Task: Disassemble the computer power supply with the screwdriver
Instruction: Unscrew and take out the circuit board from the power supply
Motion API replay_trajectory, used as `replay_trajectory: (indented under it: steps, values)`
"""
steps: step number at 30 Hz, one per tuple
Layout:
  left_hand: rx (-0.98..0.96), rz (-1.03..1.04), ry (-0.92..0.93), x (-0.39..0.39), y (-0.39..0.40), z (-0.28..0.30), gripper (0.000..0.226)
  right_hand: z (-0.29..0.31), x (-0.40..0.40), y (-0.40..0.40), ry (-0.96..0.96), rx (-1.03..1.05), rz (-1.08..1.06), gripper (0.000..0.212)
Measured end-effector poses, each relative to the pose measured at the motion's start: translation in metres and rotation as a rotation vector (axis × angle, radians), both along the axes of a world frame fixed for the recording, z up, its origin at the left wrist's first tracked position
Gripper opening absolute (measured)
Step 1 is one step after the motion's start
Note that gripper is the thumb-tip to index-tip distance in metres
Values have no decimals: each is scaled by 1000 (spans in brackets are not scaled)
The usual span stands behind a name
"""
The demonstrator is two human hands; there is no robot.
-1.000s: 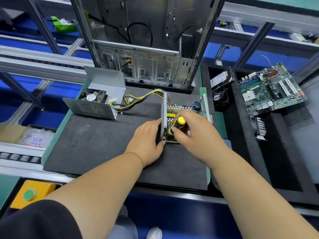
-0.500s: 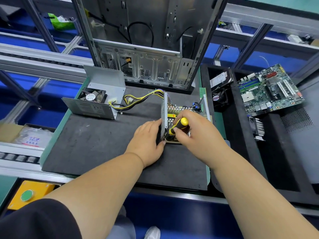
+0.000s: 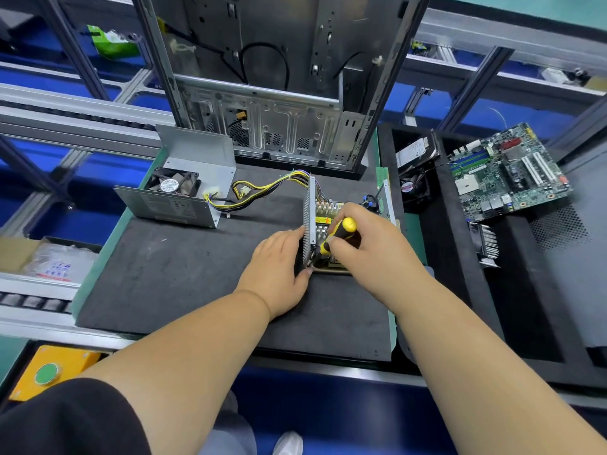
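My right hand (image 3: 371, 244) curls around the yellow-and-black screwdriver (image 3: 338, 236), its handle tilted a little more upright than a second ago, its tip down in the open power supply (image 3: 328, 224). My left hand (image 3: 279, 267) has not shifted, fingers pressed together against the perforated side wall. The unit sits mid-mat (image 3: 197, 274), circuit board exposed, yellow and black wires trailing to the removed cover with fan (image 3: 177, 195).

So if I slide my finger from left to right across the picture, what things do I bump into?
Plastic bag → power supply cover with the fan → yellow and black wires → left hand → screwdriver → right hand → small black fan → green motherboard.
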State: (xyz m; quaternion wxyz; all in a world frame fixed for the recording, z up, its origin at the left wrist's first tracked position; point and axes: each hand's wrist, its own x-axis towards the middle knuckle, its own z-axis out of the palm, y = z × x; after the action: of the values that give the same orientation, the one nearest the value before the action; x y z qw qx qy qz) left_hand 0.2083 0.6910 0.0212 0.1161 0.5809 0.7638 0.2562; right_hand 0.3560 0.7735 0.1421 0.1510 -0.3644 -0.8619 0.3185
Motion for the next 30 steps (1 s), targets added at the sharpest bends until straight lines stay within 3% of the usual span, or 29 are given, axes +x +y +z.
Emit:
replay_trajectory:
  steps: [4, 14, 18, 25, 30]
  values:
    - [26, 0, 6, 0, -1, 0, 71, 5, -12, 0, -42, -11, -22, 35]
    - [31, -4, -10, 0, -1, 1, 71, 16, -20, 10, -133, -175, 106, 5]
    - [18, 2, -1, 0, -1, 0, 72, 12, -17, 8, -127, -100, 1, 13]
    - [15, -4, 4, 0, 0, 1, 72, 14, -18, 4, -89, 42, 8, 11]
    - [1, -6, 11, 0, 0, -1, 71, 15, -21, 5, -206, 163, 31, 9]
